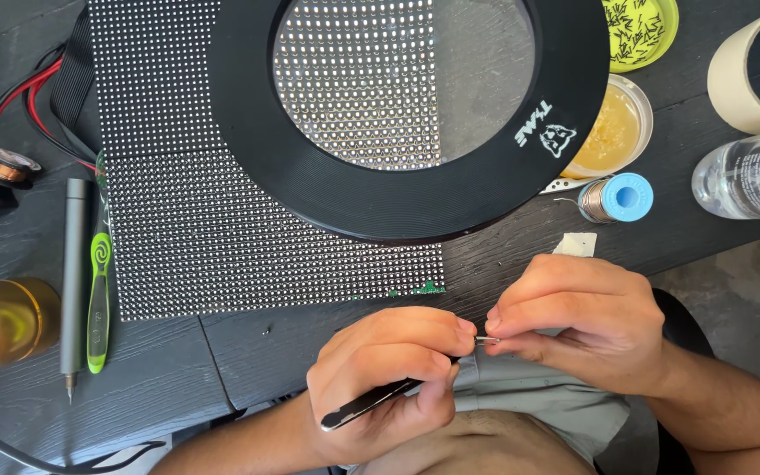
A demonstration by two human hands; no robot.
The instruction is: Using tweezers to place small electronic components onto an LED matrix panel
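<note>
Tweezers (371,400) clamped in left hand (389,378), tips meeting right hand (578,321) fingers pinched on something tiny, just below the LED panel (222,246). Loose pinch could drop it off the desk (178,369) edge.

Clear labelled bottle (749,176) — right edge.

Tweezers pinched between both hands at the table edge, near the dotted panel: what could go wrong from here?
1. The tweezers meet the right hand fingertips past the table edge, over the lap; anything tiny released there might drop out of sight.
2. The tips point into the right hand's fingers, so a slip of the left hand could prick them.
3. The magnifier ring covers the LED panel, not the hands.
</note>
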